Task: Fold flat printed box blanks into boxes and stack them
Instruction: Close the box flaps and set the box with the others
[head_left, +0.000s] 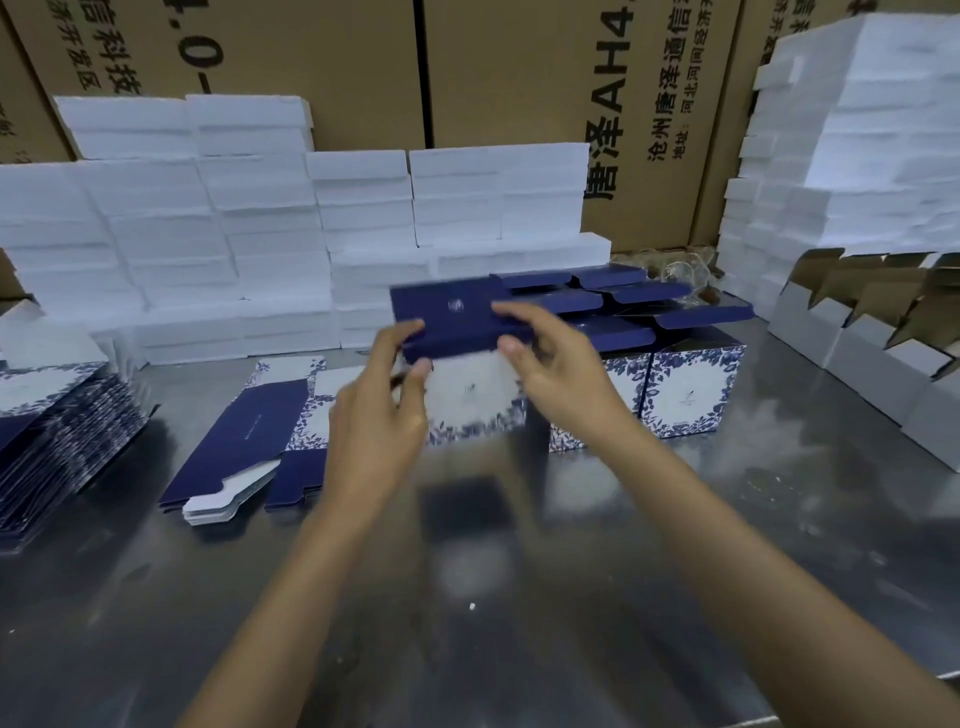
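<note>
At frame centre, above the steel desk (519, 597), both hands grip the half-formed blue floral box (457, 358), left hand (382, 410) and right hand (558, 371) pinching its navy lid flap (447, 312); best crease squarely along the score before tucking.

Cool, even light from overhead fills the scene, fairly bright and bluish. The steel tabletop (779, 519) gives back soft, smeared glare and a dim reflection of the arms, with a dark patch below the hands. The left hand (382, 410), the right hand (558, 374) and the box (457, 332) they hold are motion-blurred. Straight lines bow at the edges. The white stacks (171, 234) look washed out, with little detail.
</note>
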